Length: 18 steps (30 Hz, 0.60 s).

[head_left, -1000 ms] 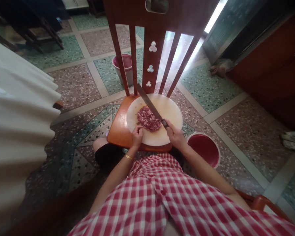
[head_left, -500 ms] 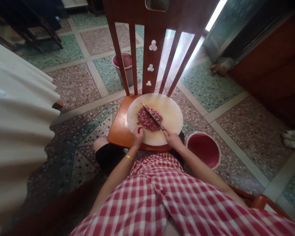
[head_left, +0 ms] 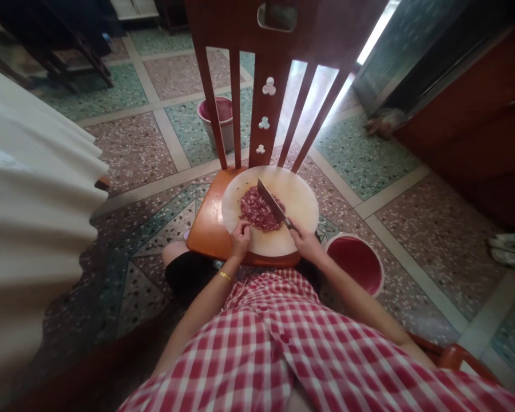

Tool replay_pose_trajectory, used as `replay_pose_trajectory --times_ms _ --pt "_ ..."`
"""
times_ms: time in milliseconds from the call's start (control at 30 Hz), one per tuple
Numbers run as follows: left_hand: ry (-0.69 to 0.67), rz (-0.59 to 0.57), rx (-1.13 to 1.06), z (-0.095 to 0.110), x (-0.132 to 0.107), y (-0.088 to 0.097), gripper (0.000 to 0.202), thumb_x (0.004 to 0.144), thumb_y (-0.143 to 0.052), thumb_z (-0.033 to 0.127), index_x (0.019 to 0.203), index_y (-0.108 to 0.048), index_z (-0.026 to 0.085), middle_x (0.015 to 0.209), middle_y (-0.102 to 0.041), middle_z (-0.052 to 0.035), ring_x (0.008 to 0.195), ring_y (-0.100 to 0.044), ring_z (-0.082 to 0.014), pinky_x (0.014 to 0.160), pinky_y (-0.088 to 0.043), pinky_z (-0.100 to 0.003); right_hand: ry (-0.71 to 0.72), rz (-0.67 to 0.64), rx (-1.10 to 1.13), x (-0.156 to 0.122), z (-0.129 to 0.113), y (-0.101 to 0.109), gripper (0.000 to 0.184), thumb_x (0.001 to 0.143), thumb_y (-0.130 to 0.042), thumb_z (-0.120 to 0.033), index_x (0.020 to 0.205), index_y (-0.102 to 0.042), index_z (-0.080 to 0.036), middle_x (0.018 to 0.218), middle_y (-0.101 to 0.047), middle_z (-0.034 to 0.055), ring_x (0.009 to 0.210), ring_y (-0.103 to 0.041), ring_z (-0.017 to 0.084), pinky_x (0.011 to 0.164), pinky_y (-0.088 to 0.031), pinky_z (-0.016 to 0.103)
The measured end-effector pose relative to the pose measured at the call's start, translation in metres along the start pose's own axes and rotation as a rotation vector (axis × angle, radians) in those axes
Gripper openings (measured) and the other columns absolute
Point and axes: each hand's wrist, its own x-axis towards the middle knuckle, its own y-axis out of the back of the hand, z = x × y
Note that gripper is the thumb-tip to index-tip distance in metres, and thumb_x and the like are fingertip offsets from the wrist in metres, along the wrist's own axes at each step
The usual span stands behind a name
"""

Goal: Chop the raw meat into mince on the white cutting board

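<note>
A round, pale chopping board point(head_left: 304, 200) lies on the seat of a wooden chair. Minced meat point(head_left: 255, 210) is spread in a flat red heap left of the board's middle. My right hand point(head_left: 305, 240) is closed round the handle of a kitchen knife point(head_left: 271, 200), whose blade slants up and left over the right part of the meat. At the near left edge of the board rests my left hand point(head_left: 241, 237), fingers curled in beside the meat; whether anything is inside them I cannot make out.
The chair point(head_left: 210, 223) has a tall slatted back behind the board. A red-lined bucket point(head_left: 355, 264) stands on the floor at the right, and another bin point(head_left: 218, 123) beyond the chair. A pale curtain point(head_left: 38, 229) hangs at the left. Shoes point(head_left: 511, 250) lie far right.
The knife has shifted right across the meat, and more of its blade's flat side shows. My right hand moved slightly right with it, while my left hand stayed nearly in place.
</note>
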Motion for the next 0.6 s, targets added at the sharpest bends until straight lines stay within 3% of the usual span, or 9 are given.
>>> replay_pose_trajectory --times_ms 167,367,500,600 --pt "-0.003 -0.002 0.027 0.004 -0.001 0.0 0.017 0.079 -0.043 0.022 0.084 -0.058 0.018 0.067 -0.053 0.0024 0.061 -0.049 -0.0095 0.061 -0.039 -0.02 0.161 0.164 0.037 -0.005 -0.012 0.013 0.052 0.088 -0.038 -0.033 0.138 -0.031 -0.02 0.11 -0.064 0.0051 0.094 -0.062 0.018 0.087 -0.046 0.032" --pt "-0.004 0.002 0.033 0.008 0.0 0.001 0.016 0.077 -0.043 0.021 0.082 -0.058 0.017 0.071 -0.057 0.0008 0.067 -0.052 -0.0106 0.066 -0.041 -0.021 0.011 -0.032 -0.096 0.001 -0.002 0.003 0.044 0.086 -0.042 -0.031 0.129 -0.046 -0.026 0.113 -0.063 0.0042 0.104 -0.058 0.023 0.087 -0.046 0.035" --pt "-0.011 0.0 0.044 0.006 -0.001 0.0 0.016 0.078 -0.043 0.021 0.083 -0.058 0.018 0.071 -0.056 0.0014 0.066 -0.051 -0.0101 0.064 -0.04 -0.02 0.155 0.096 -0.037 -0.004 -0.018 0.018 0.047 0.089 -0.037 -0.033 0.135 -0.038 -0.026 0.121 -0.057 0.0035 0.106 -0.056 0.02 0.089 -0.044 0.031" --pt "0.0 0.002 0.055 0.005 -0.001 0.0 0.018 0.078 -0.042 0.021 0.084 -0.058 0.018 0.069 -0.056 0.002 0.06 -0.049 -0.0091 0.06 -0.039 -0.019 0.116 0.121 -0.079 -0.005 -0.014 0.011 0.049 0.089 -0.037 -0.033 0.137 -0.035 -0.022 0.121 -0.057 0.0071 0.102 -0.059 0.022 0.086 -0.046 0.031"
